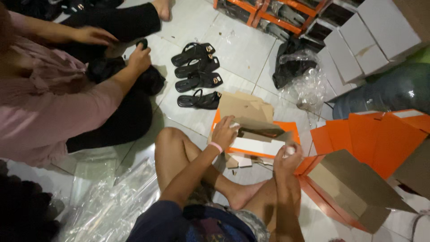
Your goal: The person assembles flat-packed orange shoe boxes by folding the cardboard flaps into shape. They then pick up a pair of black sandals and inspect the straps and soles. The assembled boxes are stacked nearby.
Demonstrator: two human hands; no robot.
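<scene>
**boxfolder22:** So the orange box (257,145) sits half-folded on the floor (242,49), just past the knees, brown flaps still standing up. Left hand (224,133) presses on its near-left edge, fingers together and flat on the card. Right hand (286,159) hovers at the near-right corner, fingers curled round something small and white; can't tell what it is. Any tips for folding it clean?

**flatpack_fan:** I'd keep that left hand where it is as the anchor and crease along the scored lines, not beside them. Tuck the brown flaps in one side at a time, otherwise I'd guess the walls bow out. Free up the right hand first if you can; one-handed folding tends to skew corners.

**boxfolder22:** Space is tight. Flat orange blanks (380,134) are stacked just to the right, sandals (197,76) in a row beyond the box, plastic bags (112,201) to the left by another person (53,98).

**flatpack_fan:** Then fold toward yourself, away from the sandals.
</scene>
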